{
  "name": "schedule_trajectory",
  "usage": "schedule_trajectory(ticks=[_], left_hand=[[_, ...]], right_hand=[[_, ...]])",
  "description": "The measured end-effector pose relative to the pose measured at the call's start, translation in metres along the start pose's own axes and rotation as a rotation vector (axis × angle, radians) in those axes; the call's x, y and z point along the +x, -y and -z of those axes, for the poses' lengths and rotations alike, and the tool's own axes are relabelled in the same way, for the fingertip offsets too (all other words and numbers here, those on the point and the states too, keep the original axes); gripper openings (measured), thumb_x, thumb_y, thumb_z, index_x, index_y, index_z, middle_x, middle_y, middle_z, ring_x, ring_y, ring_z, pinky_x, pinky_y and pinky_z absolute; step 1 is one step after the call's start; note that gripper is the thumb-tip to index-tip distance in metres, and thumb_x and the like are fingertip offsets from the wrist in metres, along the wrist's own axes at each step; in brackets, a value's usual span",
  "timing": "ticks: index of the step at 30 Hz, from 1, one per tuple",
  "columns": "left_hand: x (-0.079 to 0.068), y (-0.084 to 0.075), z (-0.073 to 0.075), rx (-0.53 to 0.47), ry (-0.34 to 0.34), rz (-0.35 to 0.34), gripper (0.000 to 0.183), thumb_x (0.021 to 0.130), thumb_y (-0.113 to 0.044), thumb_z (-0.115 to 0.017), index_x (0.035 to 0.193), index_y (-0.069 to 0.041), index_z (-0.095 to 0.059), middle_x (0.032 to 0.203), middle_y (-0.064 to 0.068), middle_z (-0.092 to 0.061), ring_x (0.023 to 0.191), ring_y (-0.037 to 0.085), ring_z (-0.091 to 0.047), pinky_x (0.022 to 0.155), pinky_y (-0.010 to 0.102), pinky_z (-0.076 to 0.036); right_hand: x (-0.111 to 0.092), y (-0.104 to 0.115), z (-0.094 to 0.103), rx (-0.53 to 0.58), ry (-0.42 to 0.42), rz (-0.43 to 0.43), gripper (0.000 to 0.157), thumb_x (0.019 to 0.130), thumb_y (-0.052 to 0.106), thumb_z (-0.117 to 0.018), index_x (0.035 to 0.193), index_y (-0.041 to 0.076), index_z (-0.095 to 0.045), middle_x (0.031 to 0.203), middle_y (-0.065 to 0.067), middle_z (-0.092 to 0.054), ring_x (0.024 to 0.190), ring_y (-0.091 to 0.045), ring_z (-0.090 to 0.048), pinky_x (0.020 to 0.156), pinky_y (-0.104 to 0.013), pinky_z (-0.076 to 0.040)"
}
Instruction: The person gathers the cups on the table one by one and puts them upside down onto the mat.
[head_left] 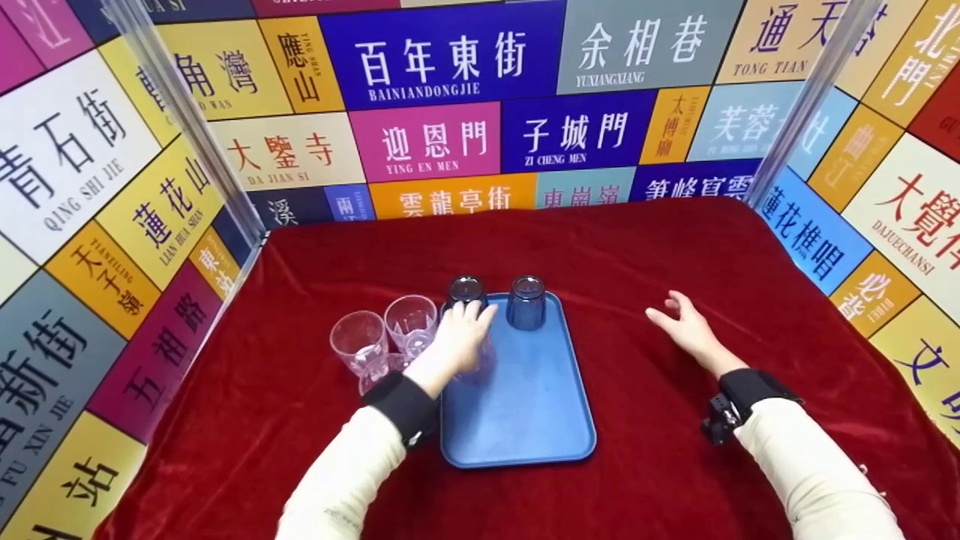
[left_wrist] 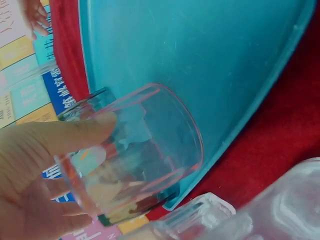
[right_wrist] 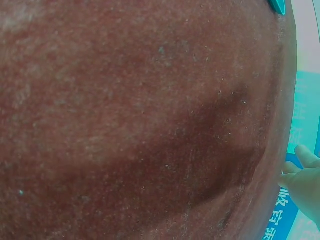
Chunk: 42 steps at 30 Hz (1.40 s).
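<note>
My left hand grips a clear, pink-tinted glass tumbler over the left side of the blue tray. In the left wrist view the thumb lies along its near wall, and the other fingers are partly behind it. At the tray's far end two dark blue glasses stand mouth down, one at the right corner and one at the left, partly hidden by my left hand. Right of the tray, my right hand hovers over the cloth with loosely spread fingers, holding nothing.
Left of the tray, clear glasses stand on the red cloth, among them a left one and one beside it; others are partly hidden by my left wrist. Sign-covered walls and clear corner posts enclose the table.
</note>
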<state>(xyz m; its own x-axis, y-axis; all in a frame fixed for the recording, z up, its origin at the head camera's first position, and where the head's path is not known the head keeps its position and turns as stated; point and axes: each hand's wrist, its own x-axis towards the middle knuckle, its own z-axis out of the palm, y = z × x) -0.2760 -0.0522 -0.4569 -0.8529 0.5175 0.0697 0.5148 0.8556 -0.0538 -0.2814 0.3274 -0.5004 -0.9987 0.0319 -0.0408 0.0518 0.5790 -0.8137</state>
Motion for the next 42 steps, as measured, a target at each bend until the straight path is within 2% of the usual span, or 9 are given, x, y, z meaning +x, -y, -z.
schedule_trajectory(ticks=[4, 9, 14, 17, 20, 23, 27, 34, 42], left_hand=[[-0.016, 0.016, 0.014, -0.176, -0.176, -0.013, 0.081, 0.067, -0.025, -0.079, 0.135, -0.003, -0.039, 0.129, 0.020, -0.047, 0.116, 0.037, -0.045, 0.099, 0.047, -0.037], [-0.047, 0.060, 0.035, -0.399, -0.362, 0.110, 0.073, 0.079, -0.026, -0.070, 0.137, 0.001, -0.036, 0.137, 0.019, -0.042, 0.127, 0.033, -0.038, 0.107, 0.044, -0.027], [-0.090, 0.121, 0.039, -0.735, -0.336, 0.246, 0.086, 0.081, -0.028, -0.068, 0.143, 0.002, -0.017, 0.147, 0.022, -0.022, 0.137, 0.034, -0.018, 0.112, 0.046, -0.014], [-0.116, 0.152, 0.025, -0.980, -0.260, 0.297, 0.095, 0.080, -0.021, -0.070, 0.146, -0.002, -0.004, 0.150, 0.022, -0.010, 0.138, 0.036, -0.008, 0.111, 0.050, -0.010], [-0.136, 0.170, 0.001, -1.140, -0.167, 0.361, 0.099, 0.081, -0.014, -0.069, 0.146, -0.005, 0.005, 0.150, 0.025, -0.004, 0.137, 0.041, -0.006, 0.110, 0.053, -0.011], [-0.146, 0.176, -0.022, -1.234, -0.117, 0.464, 0.098, 0.082, -0.009, -0.066, 0.145, -0.004, 0.009, 0.149, 0.028, -0.003, 0.136, 0.044, -0.007, 0.109, 0.053, -0.014], [-0.145, 0.172, -0.046, -1.301, -0.175, 0.552, 0.095, 0.080, -0.002, -0.065, 0.145, 0.000, 0.004, 0.148, 0.029, -0.010, 0.135, 0.044, -0.014, 0.110, 0.051, -0.017], [-0.121, 0.156, -0.065, -1.313, -0.301, 0.471, 0.089, 0.071, 0.009, -0.067, 0.141, 0.008, -0.012, 0.141, 0.032, -0.025, 0.127, 0.046, -0.031, 0.106, 0.051, -0.025], [-0.110, 0.150, -0.081, -1.433, -0.341, 0.450, 0.086, 0.068, 0.017, -0.061, 0.138, 0.009, -0.011, 0.138, 0.036, -0.025, 0.127, 0.048, -0.025, 0.107, 0.052, -0.023]], right_hand=[[-0.001, -0.001, 0.001, 0.003, 0.002, 0.002, 0.080, 0.090, 0.036, -0.053, 0.141, -0.009, -0.011, 0.140, -0.033, -0.027, 0.131, -0.044, -0.022, 0.106, -0.052, -0.020], [-0.001, -0.007, 0.008, 0.010, -0.003, 0.001, 0.080, 0.090, 0.036, -0.053, 0.141, -0.009, -0.011, 0.139, -0.034, -0.027, 0.131, -0.045, -0.021, 0.106, -0.053, -0.020], [-0.004, -0.012, 0.014, 0.015, -0.009, -0.009, 0.080, 0.091, 0.036, -0.051, 0.141, -0.009, -0.009, 0.140, -0.034, -0.025, 0.131, -0.046, -0.021, 0.105, -0.053, -0.020], [-0.005, -0.013, 0.015, 0.020, -0.009, -0.011, 0.081, 0.091, 0.036, -0.051, 0.141, -0.009, -0.009, 0.140, -0.034, -0.025, 0.131, -0.046, -0.020, 0.105, -0.053, -0.020], [-0.004, -0.017, 0.015, 0.030, -0.008, 0.010, 0.085, 0.089, 0.042, -0.053, 0.141, -0.009, -0.010, 0.139, -0.035, -0.025, 0.130, -0.048, -0.020, 0.105, -0.054, -0.020], [-0.002, -0.022, 0.013, 0.044, -0.014, 0.046, 0.089, 0.086, 0.049, -0.054, 0.141, -0.008, -0.014, 0.138, -0.033, -0.029, 0.129, -0.046, -0.023, 0.104, -0.051, -0.023], [-0.001, -0.021, 0.009, 0.053, -0.006, 0.047, 0.088, 0.085, 0.047, -0.055, 0.141, -0.008, -0.015, 0.137, -0.033, -0.030, 0.128, -0.046, -0.024, 0.105, -0.050, -0.023], [-0.004, -0.015, 0.007, 0.052, -0.002, -0.025, 0.082, 0.091, 0.032, -0.051, 0.141, -0.010, -0.002, 0.138, -0.034, -0.028, 0.130, -0.045, -0.023, 0.106, -0.050, -0.022], [-0.007, -0.026, 0.011, 0.088, -0.019, -0.041, 0.083, 0.092, 0.030, -0.051, 0.141, -0.010, 0.003, 0.137, -0.035, -0.028, 0.130, -0.045, -0.023, 0.107, -0.049, -0.021]])
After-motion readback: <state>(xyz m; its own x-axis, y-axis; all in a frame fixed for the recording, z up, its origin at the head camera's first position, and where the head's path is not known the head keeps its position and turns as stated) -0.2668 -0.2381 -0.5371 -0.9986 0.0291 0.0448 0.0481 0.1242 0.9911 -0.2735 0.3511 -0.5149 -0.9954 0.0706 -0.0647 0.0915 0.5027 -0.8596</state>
